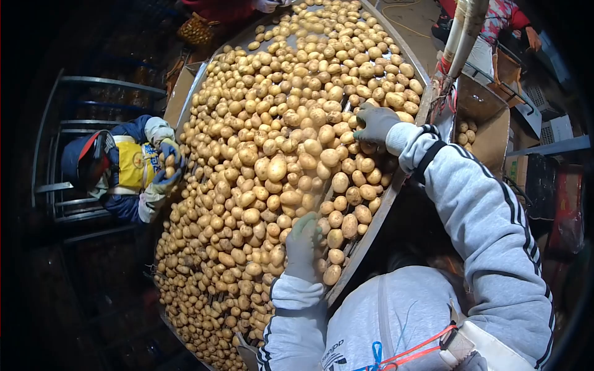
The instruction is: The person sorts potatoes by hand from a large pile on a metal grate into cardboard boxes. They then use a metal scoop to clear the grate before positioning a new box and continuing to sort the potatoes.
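Observation:
Potatoes (277, 168) cover a long sorting table with a wooden side rail (371, 232). My left hand (303, 238), in a grey glove, rests among the potatoes near the rail, its fingers pointing up the table; whether it grips one I cannot make out. Farther up, my right hand (375, 122), in a grey glove with greenish fingertips, reaches over the potatoes beside the right rail. Its fingers are bent down onto them, and their tips are partly hidden.
Across the table a co-worker (133, 164) in a yellow apron holds potatoes. Another person's red sleeve (216, 9) is at the top. Right of the table stand poles (464, 37) and a cardboard box (486, 114) with potatoes.

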A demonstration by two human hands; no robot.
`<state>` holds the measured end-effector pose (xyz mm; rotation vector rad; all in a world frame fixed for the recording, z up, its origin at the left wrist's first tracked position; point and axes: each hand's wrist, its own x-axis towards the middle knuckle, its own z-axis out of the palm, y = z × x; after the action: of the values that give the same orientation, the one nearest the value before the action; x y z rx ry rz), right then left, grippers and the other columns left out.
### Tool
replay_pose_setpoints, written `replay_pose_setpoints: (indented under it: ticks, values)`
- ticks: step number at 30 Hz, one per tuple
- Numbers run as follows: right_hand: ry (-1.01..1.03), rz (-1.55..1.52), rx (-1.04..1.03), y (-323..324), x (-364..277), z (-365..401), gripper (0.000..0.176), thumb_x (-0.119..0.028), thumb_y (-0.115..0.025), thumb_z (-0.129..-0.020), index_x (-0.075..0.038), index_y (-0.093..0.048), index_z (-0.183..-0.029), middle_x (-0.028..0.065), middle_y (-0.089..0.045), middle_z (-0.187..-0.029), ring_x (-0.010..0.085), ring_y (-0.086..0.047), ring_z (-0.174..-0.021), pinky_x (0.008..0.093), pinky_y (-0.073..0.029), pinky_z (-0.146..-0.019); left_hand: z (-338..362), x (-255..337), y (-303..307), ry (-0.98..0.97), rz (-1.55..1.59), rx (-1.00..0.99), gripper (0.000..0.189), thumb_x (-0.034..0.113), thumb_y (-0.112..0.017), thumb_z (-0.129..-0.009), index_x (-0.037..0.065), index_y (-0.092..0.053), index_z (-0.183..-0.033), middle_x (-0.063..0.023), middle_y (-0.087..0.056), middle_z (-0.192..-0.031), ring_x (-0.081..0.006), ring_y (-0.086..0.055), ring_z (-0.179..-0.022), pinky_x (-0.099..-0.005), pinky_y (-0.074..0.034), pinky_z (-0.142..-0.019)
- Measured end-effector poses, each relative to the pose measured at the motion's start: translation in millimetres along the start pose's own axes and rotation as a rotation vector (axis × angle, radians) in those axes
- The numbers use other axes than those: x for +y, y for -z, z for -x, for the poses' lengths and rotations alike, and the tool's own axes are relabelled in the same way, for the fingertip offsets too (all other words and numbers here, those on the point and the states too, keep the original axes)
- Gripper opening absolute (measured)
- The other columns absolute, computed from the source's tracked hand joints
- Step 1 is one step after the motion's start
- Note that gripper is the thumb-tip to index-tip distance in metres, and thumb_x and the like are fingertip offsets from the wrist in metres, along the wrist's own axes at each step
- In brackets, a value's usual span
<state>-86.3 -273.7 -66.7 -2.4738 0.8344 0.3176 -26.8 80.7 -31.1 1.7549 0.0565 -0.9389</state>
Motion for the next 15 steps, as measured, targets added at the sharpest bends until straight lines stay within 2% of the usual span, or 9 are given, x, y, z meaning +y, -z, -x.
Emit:
replay_pose_setpoints:
  ticks: [2, 3, 5, 6, 9, 11, 12, 13, 15]
  values:
    - [0.047, 0.036, 0.018, -3, 0, 1, 0.055, -0.043, -0.073, -0.083, -0.011, -0.066, -0.127, 0.0124, -0.061, -0.133, 0.0341, -0.062, -0.123, 0.0437, -0.050, -0.102, -14, -6, 3, -0.017, -0.030, 0.005, 0.034, 0.017, -0.069, -0.096, 0.005, -0.069, -0.128, 0.0000, -0.067, -0.095, -0.0048, -0.055, -0.070, -0.0186, -0.043, -0.060]
    - [0.039, 0.003, -0.043, -7, -1, 3, 0.055, -0.039, -0.074, -0.082, -0.010, -0.065, -0.128, 0.0134, -0.061, -0.132, 0.0350, -0.062, -0.122, 0.0440, -0.050, -0.102, -21, -7, 3, -0.051, -0.041, -0.036, 0.035, 0.018, -0.068, -0.096, 0.005, -0.069, -0.128, -0.0008, -0.067, -0.096, -0.0061, -0.056, -0.074, -0.0196, -0.045, -0.064]
    - [0.077, -0.028, 0.065, -19, -3, 21, 0.050, -0.031, -0.072, -0.084, -0.011, -0.064, -0.129, 0.0139, -0.062, -0.130, 0.0359, -0.062, -0.122, 0.0442, -0.050, -0.103, -37, -13, 0, -0.115, -0.060, -0.118, 0.036, 0.020, -0.067, -0.097, 0.003, -0.069, -0.129, -0.0026, -0.068, -0.098, -0.0087, -0.060, -0.081, -0.0218, -0.049, -0.072]
    - [0.090, -0.044, 0.090, -23, -1, 23, 0.049, -0.028, -0.071, -0.084, -0.011, -0.063, -0.130, 0.0141, -0.062, -0.129, 0.0357, -0.062, -0.122, 0.0441, -0.049, -0.103, -65, -33, 2, -0.265, -0.207, -0.115, 0.038, 0.022, -0.067, -0.097, 0.000, -0.068, -0.129, -0.0114, -0.072, -0.107, -0.0193, -0.066, -0.099, -0.0306, -0.052, -0.090]
    - [0.112, -0.111, 0.149, -39, 1, 21, 0.049, -0.023, -0.069, -0.086, -0.011, -0.061, -0.132, 0.0143, -0.062, -0.129, 0.0346, -0.062, -0.122, 0.0435, -0.049, -0.104, -90, -28, -36, -0.369, -0.396, -0.118, 0.042, 0.024, -0.066, -0.098, 0.000, -0.065, -0.132, -0.0210, -0.070, -0.122, -0.0307, -0.065, -0.115, -0.0385, -0.049, -0.103]
    - [0.117, -0.167, 0.163, -42, 1, 21, 0.049, -0.021, -0.068, -0.086, -0.012, -0.060, -0.133, 0.0143, -0.061, -0.129, 0.0333, -0.062, -0.122, 0.0431, -0.049, -0.104, -97, -19, -62, -0.448, -0.724, -0.108, 0.048, 0.029, -0.068, -0.096, 0.002, -0.062, -0.135, -0.0239, -0.066, -0.131, -0.0369, -0.063, -0.122, -0.0417, -0.049, -0.104]
    - [0.094, -0.200, 0.152, -38, -1, 25, 0.051, -0.022, -0.068, -0.085, -0.011, -0.060, -0.133, 0.0141, -0.061, -0.130, 0.0321, -0.061, -0.123, 0.0425, -0.048, -0.105, -99, -20, -73, -0.520, -0.859, -0.069, 0.058, 0.036, -0.071, -0.092, 0.003, -0.060, -0.138, -0.0235, -0.066, -0.131, -0.0389, -0.063, -0.122, -0.0442, -0.049, -0.103]
    - [0.079, -0.222, 0.148, -38, -2, 26, 0.050, -0.022, -0.068, -0.085, -0.011, -0.061, -0.133, 0.0142, -0.061, -0.130, 0.0323, -0.061, -0.124, 0.0422, -0.048, -0.105, -105, -24, -84, -0.512, -1.019, 0.027, 0.063, 0.040, -0.074, -0.088, 0.005, -0.059, -0.138, -0.0234, -0.068, -0.126, -0.0394, -0.065, -0.118, -0.0454, -0.051, -0.101]
    - [0.051, -0.266, 0.134, -41, -1, 28, 0.050, -0.023, -0.068, -0.084, -0.011, -0.062, -0.132, 0.0143, -0.062, -0.130, 0.0326, -0.060, -0.125, 0.0417, -0.048, -0.105, -105, -20, -96, -0.397, -1.018, 0.087, 0.063, 0.040, -0.075, -0.087, 0.005, -0.059, -0.137, -0.0241, -0.068, -0.125, -0.0388, -0.067, -0.115, -0.0458, -0.052, -0.099]
